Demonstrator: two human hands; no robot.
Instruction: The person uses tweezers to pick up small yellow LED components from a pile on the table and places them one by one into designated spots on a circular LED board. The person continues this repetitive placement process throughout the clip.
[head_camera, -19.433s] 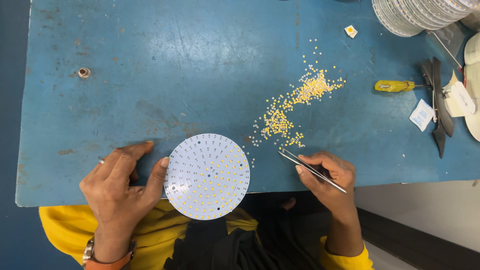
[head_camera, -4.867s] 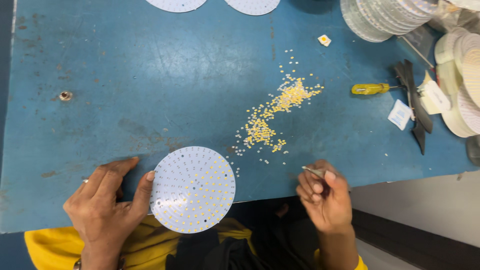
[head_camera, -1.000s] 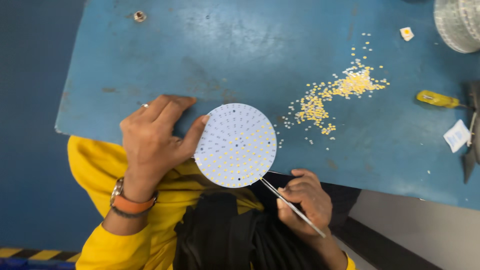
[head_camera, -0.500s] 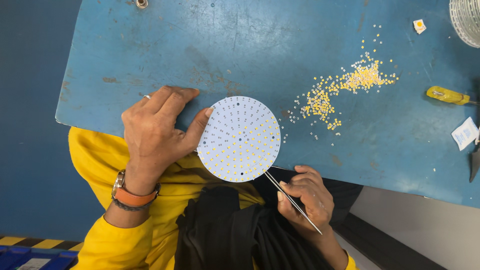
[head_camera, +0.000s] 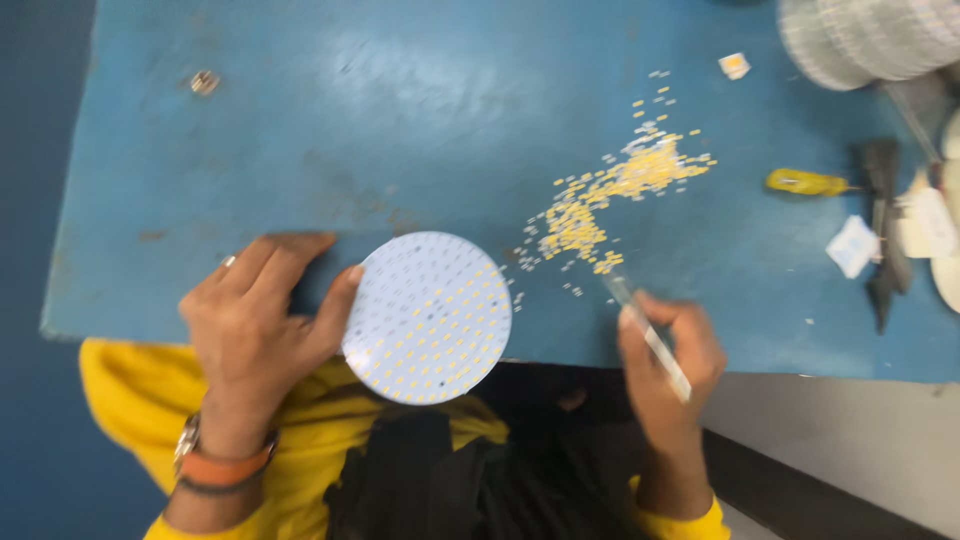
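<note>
Two hands (head_camera: 255, 320) hold disc (head_camera: 428, 317) and tweezers (head_camera: 648, 335).

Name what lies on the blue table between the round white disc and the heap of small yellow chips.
In the head view, only a few scattered loose chips on bare blue table lie between the round white disc and the yellow heap.

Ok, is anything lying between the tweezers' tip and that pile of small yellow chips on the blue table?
Nothing visible does. The right hand holds the thin metal tweezers with the tip at the near edge of the scattered yellow chips; only bare blue tabletop lies between. The round white board, in the left hand, sits off to the side.
</note>
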